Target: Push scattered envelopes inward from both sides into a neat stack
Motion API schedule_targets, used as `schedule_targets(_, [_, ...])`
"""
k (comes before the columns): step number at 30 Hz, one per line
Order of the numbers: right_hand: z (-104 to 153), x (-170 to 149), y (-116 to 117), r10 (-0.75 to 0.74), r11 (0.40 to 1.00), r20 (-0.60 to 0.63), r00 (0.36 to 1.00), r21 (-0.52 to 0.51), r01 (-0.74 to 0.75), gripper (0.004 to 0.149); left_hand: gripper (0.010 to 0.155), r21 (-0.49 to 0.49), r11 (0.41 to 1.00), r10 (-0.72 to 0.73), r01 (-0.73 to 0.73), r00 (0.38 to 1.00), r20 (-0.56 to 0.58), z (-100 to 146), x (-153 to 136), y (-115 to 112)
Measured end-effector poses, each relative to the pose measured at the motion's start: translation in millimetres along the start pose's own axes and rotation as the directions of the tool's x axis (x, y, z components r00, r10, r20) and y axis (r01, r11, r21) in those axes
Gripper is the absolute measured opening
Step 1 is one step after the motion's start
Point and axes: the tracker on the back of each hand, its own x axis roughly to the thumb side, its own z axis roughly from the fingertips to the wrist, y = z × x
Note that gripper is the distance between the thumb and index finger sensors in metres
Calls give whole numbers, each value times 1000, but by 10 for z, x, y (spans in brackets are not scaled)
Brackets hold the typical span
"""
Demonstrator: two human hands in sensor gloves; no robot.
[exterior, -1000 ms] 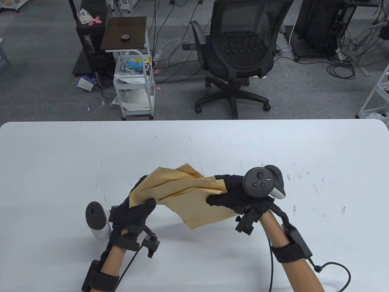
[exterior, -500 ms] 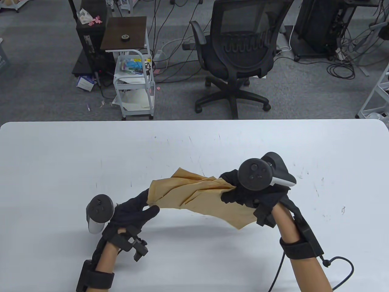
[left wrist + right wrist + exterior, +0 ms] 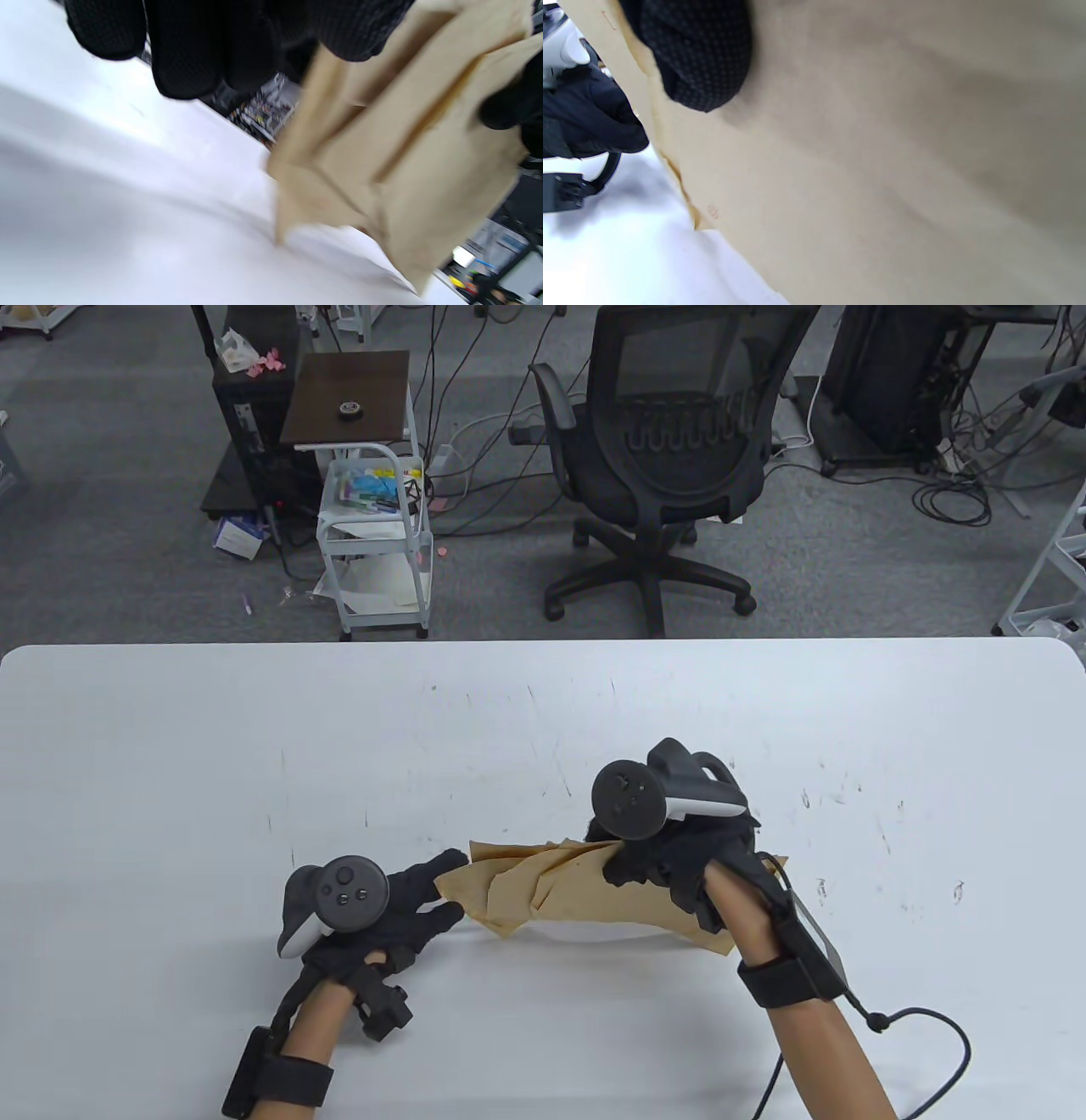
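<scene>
While both gloved hands worked near the front of the white table (image 3: 254, 746), the bundle of tan envelopes (image 3: 551, 891) lay between them, its layers fanned and unevenly overlapped, not squared. The right hand (image 3: 670, 861) gripped the right part of the bundle from above, its fingers curled over the paper's upper face; the envelopes ran under the palm, and one corner showed beyond the wrist on the far right side. In the right wrist view a single gloved fingertip (image 3: 700, 55) pressed flat against the broad tan surface of the envelopes (image 3: 882, 161), which filled most of that view, with the lower edge of the paper meeting the table (image 3: 628, 262). The left hand (image 3: 399, 903) lay to the left of the bundle with its fingers extended toward the paper, and their tips touched the left edge of the envelopes. In the left wrist view the gloved fingers (image 3: 191, 46) hung above the table (image 3: 106, 212) just beside the stepped left ends of the envelopes (image 3: 403, 156), one finger resting on the top of the paper; whether a thumb closed beneath could not be told. The middle of the bundle arched slightly, its left corner touching the table ahead of the left fingertips. A tracker (image 3: 339, 891) sat on the back of the left hand, and another tracker (image 3: 653, 797) on the right.
</scene>
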Motion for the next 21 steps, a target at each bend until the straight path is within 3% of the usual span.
schedule_targets(1, [-2,-12,12,-14,1000,-4,1000,13,14,43,45,63,998,-5,4,1000,15,20,27,55])
schedule_targets(3, [-29,-16,71,-7,998,-20,1000,56,8,47,40,142,988,-58,52,998,38,34,130,135])
schedule_targets(5, [-79,-7,160,47,997,-32,998,71,-44,53,40,98,970,-227,222,973,48,38,277,189])
schedule_targets(8, [-142,27,267,95,993,-45,994,80,-91,62,40,91,837,-544,540,839,23,57,433,119])
schedule_targets(10, [-158,47,275,111,992,-42,993,62,-108,67,40,58,802,-595,594,803,2,44,459,76])
schedule_targets(13, [-151,49,253,134,991,-67,989,24,-132,69,40,38,863,-505,504,863,11,23,440,43])
schedule_targets(15, [-140,46,250,128,992,-57,990,13,-127,68,40,46,858,-512,512,859,-11,37,423,68])
schedule_targets(18, [-99,38,246,138,990,-54,989,-22,-140,51,40,9,868,-495,496,867,-55,38,371,130])
schedule_targets(19, [-78,57,253,158,986,-50,986,-43,-160,49,40,37,885,-461,464,884,-75,41,353,142])
schedule_targets(21, [-60,117,269,231,970,-44,972,-71,-233,44,40,-8,902,-431,432,898,-94,35,343,148])
